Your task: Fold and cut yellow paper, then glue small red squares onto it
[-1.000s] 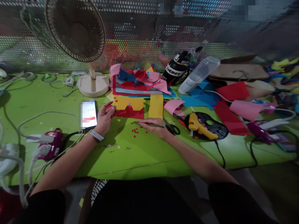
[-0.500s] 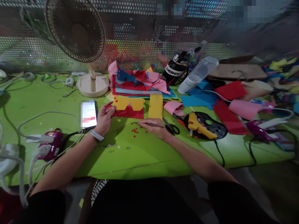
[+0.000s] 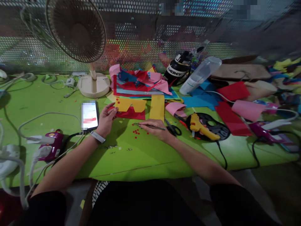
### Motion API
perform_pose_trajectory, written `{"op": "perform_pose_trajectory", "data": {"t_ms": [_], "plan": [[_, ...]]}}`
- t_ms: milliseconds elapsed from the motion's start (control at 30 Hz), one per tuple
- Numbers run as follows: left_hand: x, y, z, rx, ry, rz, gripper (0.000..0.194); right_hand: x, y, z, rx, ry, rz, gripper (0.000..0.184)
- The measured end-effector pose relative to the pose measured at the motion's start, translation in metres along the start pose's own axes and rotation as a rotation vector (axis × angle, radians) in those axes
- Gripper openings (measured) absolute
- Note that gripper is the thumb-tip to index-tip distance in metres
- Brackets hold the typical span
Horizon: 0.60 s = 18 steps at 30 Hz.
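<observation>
Between the thumb and fingers of my left hand (image 3: 107,117) is the left end of a yellow paper cutout (image 3: 124,105), shaped like a pair of glasses with a notch in its lower edge. Small red squares sit on its upper left corner. Red paper (image 3: 134,115) shows just below the cutout. My right hand (image 3: 156,128) is closed around metal tweezers (image 3: 150,126), whose tips point left, at a small red piece. Several tiny red paper squares (image 3: 135,132) lie scattered on the green table under the tips.
Black-handled scissors (image 3: 174,129) and a yellow glue gun (image 3: 198,127) on a black stand lie to the right. A yellow strip (image 3: 157,108) and stacked coloured paper (image 3: 141,91) are behind. A phone (image 3: 89,115), fan (image 3: 93,84) and plugged-in cables (image 3: 50,144) occupy the left.
The view has shifted very slightly. The left hand still holds the yellow cutout, and the tweezers stay over the red squares with almost no movement.
</observation>
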<state>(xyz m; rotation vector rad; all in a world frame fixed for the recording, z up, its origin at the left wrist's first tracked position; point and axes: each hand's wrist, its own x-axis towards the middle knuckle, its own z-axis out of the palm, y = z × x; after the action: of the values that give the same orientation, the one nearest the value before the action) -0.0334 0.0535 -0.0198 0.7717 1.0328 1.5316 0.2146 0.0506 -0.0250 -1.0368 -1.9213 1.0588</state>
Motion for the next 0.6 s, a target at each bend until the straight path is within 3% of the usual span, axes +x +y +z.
{"op": "perform_pose_trajectory", "data": {"t_ms": [133,433,600], "plan": [[0.0,-0.001,0.0,0.021,-0.004,-0.003,0.054,-0.002,-0.005,-0.001,-0.037,-0.027,-0.045,0.02],[-0.001,0.001,0.0,0.017,-0.012,0.002,0.051,-0.003,-0.008,0.0,0.039,-0.006,0.02,0.023],[-0.002,0.002,0.001,0.031,0.004,-0.005,0.049,-0.004,-0.015,-0.015,-0.002,-0.015,0.05,0.024]]}}
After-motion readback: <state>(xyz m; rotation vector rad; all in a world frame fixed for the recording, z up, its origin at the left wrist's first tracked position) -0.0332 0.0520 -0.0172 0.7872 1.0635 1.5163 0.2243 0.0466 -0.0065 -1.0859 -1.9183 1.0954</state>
